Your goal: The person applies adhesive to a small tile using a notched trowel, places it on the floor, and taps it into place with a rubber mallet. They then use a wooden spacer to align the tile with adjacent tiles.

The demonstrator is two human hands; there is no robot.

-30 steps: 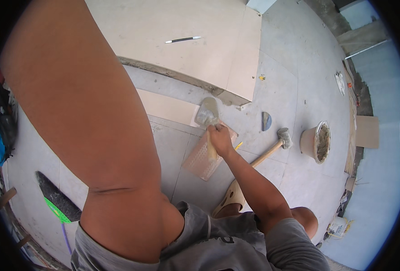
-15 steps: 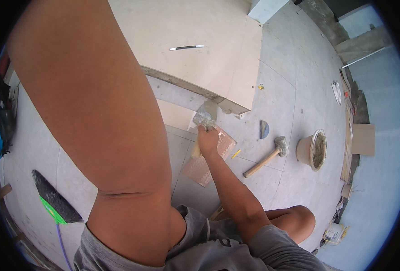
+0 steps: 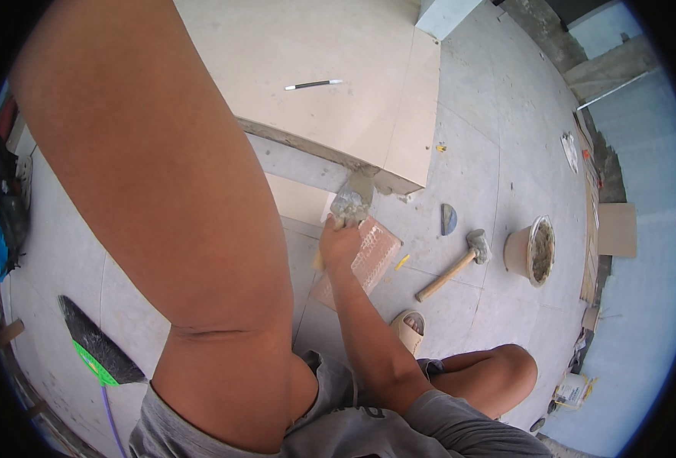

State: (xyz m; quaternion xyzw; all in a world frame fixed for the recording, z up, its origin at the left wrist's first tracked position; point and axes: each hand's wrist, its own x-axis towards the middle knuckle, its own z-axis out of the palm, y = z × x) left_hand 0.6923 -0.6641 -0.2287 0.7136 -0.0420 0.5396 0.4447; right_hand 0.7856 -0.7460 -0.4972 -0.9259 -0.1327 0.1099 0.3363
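Observation:
My right hand (image 3: 340,240) is closed on a trowel, its grey, mortar-smeared blade (image 3: 350,204) tilted near the corner of a raised, tile-topped step (image 3: 353,99). Wet mortar (image 3: 362,183) clings to the step's edge just beyond the blade. Under and beside the hand lies a reddish-brown tile (image 3: 376,252) with a textured, pale-streaked face. A cream tile strip (image 3: 300,200) sits along the step's foot, partly hidden by my left arm (image 3: 162,191). That arm is bent and close to the camera, its hand outside the picture.
To the right lie a mallet (image 3: 454,271) with a wooden handle, a dark half-round piece (image 3: 448,219) and a yellow bit (image 3: 403,262). A bucket of mortar (image 3: 517,252) stands beyond. A pen (image 3: 313,85) rests on the step. At left is a broom (image 3: 97,351).
My right hand and trowel have shifted slightly left, uncovering more of the reddish-brown tile's right side. A sandalled foot now shows beside my right forearm. The view has shifted a little.

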